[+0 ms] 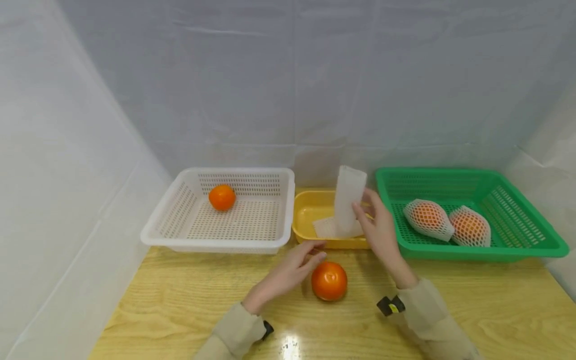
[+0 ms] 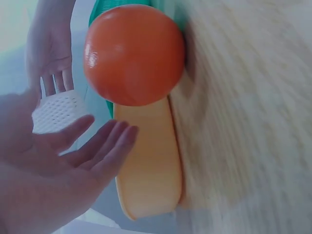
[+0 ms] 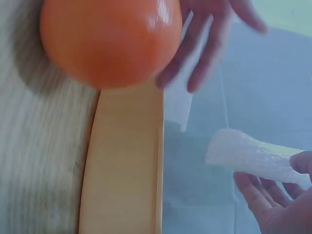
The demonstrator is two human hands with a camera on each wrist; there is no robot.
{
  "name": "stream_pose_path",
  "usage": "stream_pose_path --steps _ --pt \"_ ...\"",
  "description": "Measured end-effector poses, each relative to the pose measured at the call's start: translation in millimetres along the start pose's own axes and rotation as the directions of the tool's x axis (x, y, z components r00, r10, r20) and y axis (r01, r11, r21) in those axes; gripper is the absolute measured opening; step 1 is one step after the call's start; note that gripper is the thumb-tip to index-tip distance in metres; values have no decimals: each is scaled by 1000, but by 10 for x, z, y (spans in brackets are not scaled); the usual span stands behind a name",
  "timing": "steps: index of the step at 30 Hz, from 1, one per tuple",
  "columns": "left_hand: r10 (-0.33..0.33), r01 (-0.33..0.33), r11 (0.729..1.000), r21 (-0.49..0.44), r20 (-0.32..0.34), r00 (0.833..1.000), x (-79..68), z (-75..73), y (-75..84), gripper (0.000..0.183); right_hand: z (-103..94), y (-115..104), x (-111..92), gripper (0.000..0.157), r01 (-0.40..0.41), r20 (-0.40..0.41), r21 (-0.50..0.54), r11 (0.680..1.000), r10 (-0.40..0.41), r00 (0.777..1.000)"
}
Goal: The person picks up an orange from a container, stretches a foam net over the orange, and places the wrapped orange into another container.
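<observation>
My right hand pinches a white foam net sleeve between thumb and fingers, above the yellow basket. The sleeve looks flat and long, and nothing shows inside it. A round, glossy orange-red fruit, like a persimmon, sits on the table in front of that basket. Just left of the fruit, my left hand hovers with relaxed fingers and holds nothing. In the left wrist view the left hand's fingers are spread loosely below the fruit.
More white foam sleeves lie in the yellow basket. At left, a white basket holds one orange fruit. On the right, a green basket contains two fruits in netting. White sheeting stands behind the baskets.
</observation>
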State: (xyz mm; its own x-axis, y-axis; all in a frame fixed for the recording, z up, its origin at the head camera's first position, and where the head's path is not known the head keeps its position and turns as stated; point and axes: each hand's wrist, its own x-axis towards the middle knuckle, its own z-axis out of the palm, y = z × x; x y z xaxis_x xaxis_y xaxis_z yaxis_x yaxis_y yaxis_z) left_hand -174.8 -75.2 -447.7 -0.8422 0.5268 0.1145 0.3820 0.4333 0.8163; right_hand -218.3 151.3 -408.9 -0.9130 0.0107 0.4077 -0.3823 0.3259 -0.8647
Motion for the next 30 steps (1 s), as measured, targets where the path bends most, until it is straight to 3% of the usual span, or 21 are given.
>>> stream_pose_path --steps 6,11,15,22,30 --pt "12 -18 999 -38 -172 985 70 -13 107 42 13 -66 -146 42 50 -4 160 986 -50 999" --pt "-20 -36 973 -226 -237 971 118 19 161 38 54 -99 -261 48 99 8 318 943 -107 994" --pt "-56 -76 901 -427 -288 956 146 31 206 31 92 -110 -335 53 114 6 368 923 -125 992" --pt "-203 -76 738 -671 -327 923 178 45 255 26 155 -76 -426 42 107 -13 336 936 -109 994" --pt "-300 -91 573 -814 -312 902 211 37 276 26 209 -74 -508 27 150 0 219 964 -153 988"
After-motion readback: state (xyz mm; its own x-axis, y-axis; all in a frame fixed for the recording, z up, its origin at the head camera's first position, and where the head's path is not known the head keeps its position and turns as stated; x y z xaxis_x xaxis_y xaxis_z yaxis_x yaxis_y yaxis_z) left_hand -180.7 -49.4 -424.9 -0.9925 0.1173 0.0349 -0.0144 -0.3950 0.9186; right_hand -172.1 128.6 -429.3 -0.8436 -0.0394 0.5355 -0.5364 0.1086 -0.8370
